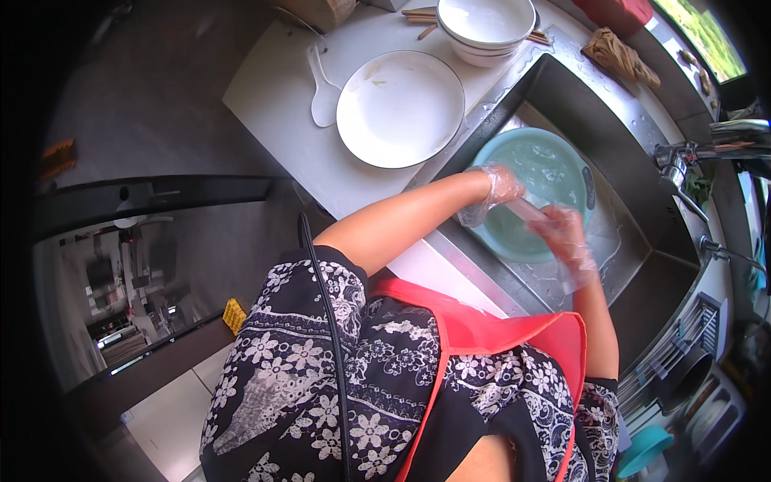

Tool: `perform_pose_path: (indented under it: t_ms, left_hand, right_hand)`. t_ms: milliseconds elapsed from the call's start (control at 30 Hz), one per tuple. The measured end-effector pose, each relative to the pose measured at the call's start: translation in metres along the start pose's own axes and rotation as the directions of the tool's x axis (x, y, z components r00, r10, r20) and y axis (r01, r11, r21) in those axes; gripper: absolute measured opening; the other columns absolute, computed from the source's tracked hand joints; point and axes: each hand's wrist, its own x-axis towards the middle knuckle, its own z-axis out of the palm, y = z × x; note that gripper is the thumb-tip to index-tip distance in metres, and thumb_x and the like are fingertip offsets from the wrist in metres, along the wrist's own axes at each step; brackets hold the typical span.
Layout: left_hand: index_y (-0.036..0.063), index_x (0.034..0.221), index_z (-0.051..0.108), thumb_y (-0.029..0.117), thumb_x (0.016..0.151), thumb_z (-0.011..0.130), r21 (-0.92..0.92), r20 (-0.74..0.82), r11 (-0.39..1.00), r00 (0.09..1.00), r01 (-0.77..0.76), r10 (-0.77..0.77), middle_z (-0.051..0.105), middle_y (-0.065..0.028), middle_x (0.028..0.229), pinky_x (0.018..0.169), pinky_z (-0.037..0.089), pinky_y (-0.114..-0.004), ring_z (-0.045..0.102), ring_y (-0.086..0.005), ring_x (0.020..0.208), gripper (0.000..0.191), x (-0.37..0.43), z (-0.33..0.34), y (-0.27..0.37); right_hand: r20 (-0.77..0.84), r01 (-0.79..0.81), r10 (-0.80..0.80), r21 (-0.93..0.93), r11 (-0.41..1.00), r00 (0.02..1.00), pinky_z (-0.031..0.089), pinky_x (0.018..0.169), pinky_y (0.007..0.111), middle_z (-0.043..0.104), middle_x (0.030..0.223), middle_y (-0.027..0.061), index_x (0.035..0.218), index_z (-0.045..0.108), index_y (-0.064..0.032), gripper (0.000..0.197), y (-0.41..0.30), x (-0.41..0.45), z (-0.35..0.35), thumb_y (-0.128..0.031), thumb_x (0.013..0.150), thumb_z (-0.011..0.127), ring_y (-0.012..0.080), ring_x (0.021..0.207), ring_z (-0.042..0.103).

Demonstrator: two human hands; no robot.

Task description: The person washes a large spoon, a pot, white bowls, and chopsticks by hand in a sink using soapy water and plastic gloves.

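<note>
My left hand (pixel 505 184) and my right hand (pixel 563 232) wear clear disposable plastic gloves. Between them, over a pale green plastic basin (pixel 491 238) of water, they hold a pale flat utensil (pixel 524 209); motion blur hides its exact kind. My right hand closes round one end and my left hand's fingers are at the other, partly hidden. The basin sits inside a stainless steel sink (pixel 608 241). On the counter to the left lies a large white plate (pixel 400 108) with a few food traces, and beside it a translucent plastic rice paddle (pixel 324 96).
Stacked white bowls (pixel 486 24) stand behind the plate, with wooden chopsticks (pixel 421 13) around them. A chrome faucet (pixel 674 159) rises at the sink's right edge. A brown cloth (pixel 620 57) lies on the far rim. A dish rack (pixel 686 337) stands at the lower right.
</note>
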Motion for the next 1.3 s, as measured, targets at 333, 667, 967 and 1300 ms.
perform_pose_path:
  t_ms: [333,667,967,1300]
  left_hand:
    - [-0.0035,0.099,0.057,0.035,0.069,0.071,-0.838,-0.129,0.542,0.987,-0.055,-0.099,0.061,-0.0101,0.090,0.074,0.046,-0.032,0.058,-0.0182,0.082,0.051,-0.016,-0.030,0.014]
    - [0.0000,0.102,0.055,0.030,0.087,0.053,-0.992,0.123,-0.085,0.874,0.094,-0.470,0.061,-0.0143,0.094,0.073,0.048,-0.043,0.060,-0.0278,0.084,0.034,-0.003,-0.019,0.006]
    - [-0.0012,0.099,0.051,0.021,0.089,0.045,-0.852,0.309,-0.514,0.889,0.101,-0.337,0.058,-0.0174,0.094,0.077,0.049,-0.045,0.060,-0.0281,0.083,0.025,0.003,-0.016,0.013]
    - [-0.0036,0.107,0.050,0.015,0.086,0.051,-0.885,0.220,-0.454,0.952,0.103,-0.214,0.058,-0.0174,0.103,0.083,0.043,-0.051,0.058,-0.0321,0.091,0.028,0.008,-0.005,0.000]
  right_hand:
    - [-0.231,0.037,0.111,0.555,0.831,0.967,0.036,0.059,0.028,0.053,0.082,0.0078,0.091,0.057,0.0023,0.043,0.026,0.027,-0.013,-0.036,0.073,0.064,0.0139,0.071,0.046]
    - [-0.162,0.042,0.535,0.973,0.229,0.829,0.041,0.082,0.030,0.056,0.099,0.0092,0.102,0.055,0.0014,0.034,0.076,0.076,0.037,-0.028,0.086,0.050,0.0188,0.087,0.053]
    - [-0.305,0.384,-0.473,-0.310,0.870,0.826,0.031,0.096,0.042,0.053,0.118,0.0099,0.112,0.056,-0.0104,0.032,0.006,0.046,0.075,-0.026,0.086,0.049,0.0301,0.113,0.045]
    - [-0.362,-0.064,0.115,0.149,0.987,0.925,0.038,0.090,0.038,0.052,0.111,0.0241,0.112,0.048,0.0017,0.038,0.100,0.056,0.055,-0.027,0.090,0.040,0.0363,0.103,0.049]
